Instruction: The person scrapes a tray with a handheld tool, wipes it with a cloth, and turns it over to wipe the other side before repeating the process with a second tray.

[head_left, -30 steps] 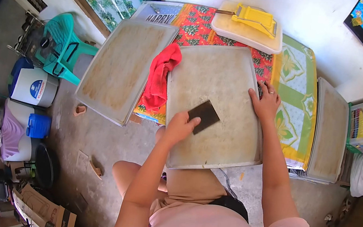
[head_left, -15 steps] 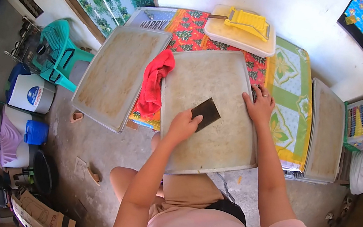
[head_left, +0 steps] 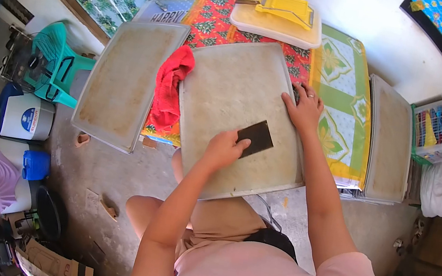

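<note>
A large, stained metal tray [head_left: 234, 82] rests on the table's edge and over my lap. My left hand [head_left: 225, 148] is closed around a flat, dark rectangular plate [head_left: 256, 139], which lies against the tray's surface near its lower middle. At the tray's right rim, my right hand [head_left: 304, 111] holds on, thumb on the inner side and fingers over the outer side; the fingertips are partly hard to make out. A red cloth [head_left: 171, 87] hangs over the tray's left edge.
Another tray [head_left: 126, 79] lies at the left, and stacked trays [head_left: 387, 138] stand right of the table. At the back, a yellow slicer [head_left: 285, 8] sits on a lidded white container [head_left: 275, 32]. A green chair [head_left: 59, 63] and a cooler [head_left: 30, 117] are farther left.
My left hand has moved the dark plate to the right and toward me across the tray. My right hand stays on the rim. The whole view has shifted slightly.
</note>
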`<act>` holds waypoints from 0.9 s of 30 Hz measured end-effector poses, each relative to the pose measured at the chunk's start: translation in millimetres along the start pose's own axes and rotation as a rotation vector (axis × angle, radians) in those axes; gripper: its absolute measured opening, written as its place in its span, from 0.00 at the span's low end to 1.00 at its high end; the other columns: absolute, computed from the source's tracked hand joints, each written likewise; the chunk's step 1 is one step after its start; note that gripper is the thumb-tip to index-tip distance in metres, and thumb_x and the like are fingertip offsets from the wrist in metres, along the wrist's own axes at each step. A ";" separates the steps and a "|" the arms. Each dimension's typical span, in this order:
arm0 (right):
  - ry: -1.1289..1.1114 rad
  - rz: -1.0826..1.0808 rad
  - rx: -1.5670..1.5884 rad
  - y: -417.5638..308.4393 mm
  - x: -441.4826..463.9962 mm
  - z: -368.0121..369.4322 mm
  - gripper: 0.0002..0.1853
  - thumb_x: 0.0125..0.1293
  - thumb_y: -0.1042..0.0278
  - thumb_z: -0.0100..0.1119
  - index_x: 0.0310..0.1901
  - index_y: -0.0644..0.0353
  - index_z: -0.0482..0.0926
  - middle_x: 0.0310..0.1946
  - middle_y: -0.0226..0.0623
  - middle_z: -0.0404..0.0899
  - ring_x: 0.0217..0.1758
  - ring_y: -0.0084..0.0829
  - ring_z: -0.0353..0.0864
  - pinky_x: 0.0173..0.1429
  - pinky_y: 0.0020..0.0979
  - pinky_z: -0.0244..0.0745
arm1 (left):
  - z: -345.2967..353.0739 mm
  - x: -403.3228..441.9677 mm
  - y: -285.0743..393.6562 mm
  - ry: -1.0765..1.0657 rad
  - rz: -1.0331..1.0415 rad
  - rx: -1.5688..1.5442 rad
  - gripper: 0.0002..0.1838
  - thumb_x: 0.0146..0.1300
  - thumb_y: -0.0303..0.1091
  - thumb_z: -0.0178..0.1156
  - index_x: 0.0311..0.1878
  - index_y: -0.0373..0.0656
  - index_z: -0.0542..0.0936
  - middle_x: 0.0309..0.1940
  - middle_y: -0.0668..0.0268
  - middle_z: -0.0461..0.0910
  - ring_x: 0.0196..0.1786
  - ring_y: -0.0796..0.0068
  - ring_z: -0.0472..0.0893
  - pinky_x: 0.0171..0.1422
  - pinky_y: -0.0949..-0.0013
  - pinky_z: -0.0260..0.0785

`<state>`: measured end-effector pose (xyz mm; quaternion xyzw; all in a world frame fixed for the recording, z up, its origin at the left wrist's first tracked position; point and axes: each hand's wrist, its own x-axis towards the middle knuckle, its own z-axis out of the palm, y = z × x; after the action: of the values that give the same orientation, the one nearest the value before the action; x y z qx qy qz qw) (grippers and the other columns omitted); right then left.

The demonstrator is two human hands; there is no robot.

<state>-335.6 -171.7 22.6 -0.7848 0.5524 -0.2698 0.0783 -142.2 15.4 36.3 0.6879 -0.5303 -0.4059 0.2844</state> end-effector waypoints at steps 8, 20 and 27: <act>0.002 0.011 -0.004 0.6 0.2 2.3 0.28 0.60 0.38 0.60 0.59 0.43 0.80 0.66 0.38 0.71 0.72 0.39 0.65 0.75 0.51 0.48 | -3.4 -16.9 38.7 -0.154 -0.002 0.080 0.17 0.63 0.44 0.61 0.47 0.42 0.83 0.29 0.50 0.82 0.35 0.49 0.82 0.41 0.54 0.72; 0.012 0.009 -0.006 2.8 -0.1 5.3 0.29 0.60 0.37 0.60 0.58 0.44 0.80 0.65 0.38 0.73 0.71 0.36 0.67 0.75 0.49 0.47 | 11.0 -20.0 45.1 0.012 0.073 0.095 0.15 0.64 0.42 0.60 0.48 0.43 0.83 0.30 0.52 0.82 0.36 0.51 0.82 0.42 0.55 0.72; 0.018 -0.003 -0.012 5.1 0.8 6.6 0.29 0.60 0.37 0.59 0.58 0.43 0.81 0.65 0.38 0.73 0.71 0.36 0.67 0.74 0.46 0.48 | 27.4 -11.2 28.4 -0.169 0.102 -0.092 0.15 0.64 0.43 0.60 0.47 0.43 0.83 0.35 0.50 0.83 0.40 0.48 0.82 0.45 0.52 0.73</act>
<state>-336.3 -175.4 15.1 -0.7834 0.5537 -0.2739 0.0682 -181.1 19.4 48.5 0.6097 -0.5675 -0.4711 0.2903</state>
